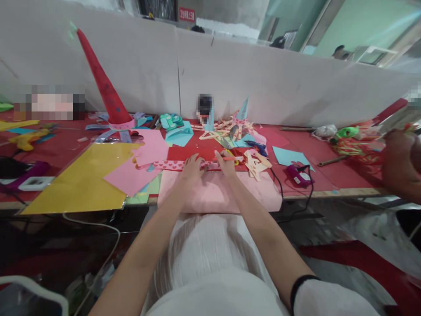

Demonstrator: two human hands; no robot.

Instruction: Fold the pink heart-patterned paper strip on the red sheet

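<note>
A pink strip with red hearts (168,165) lies crosswise in front of me, over the edge of a red sheet. My left hand (193,167) is closed on it, fingers curled down at its middle. Toward the strip's right end my right hand (226,164) is also closed on it, and a slim pinkish-red length pokes out rightward beside its fingers; what that is I cannot make out. Under my wrists a pale pink sheet (219,195) hangs over the table edge. Cut cream paper pieces (255,164) lie right of my right hand.
A tall red cone (104,83) stands back left; a small blue cone (242,109) stands behind my hands. Yellow card (88,180) and pink paper (133,177) cover the left. A purple box with a cord (299,175) sits right. Another person's hand (401,162) is far right.
</note>
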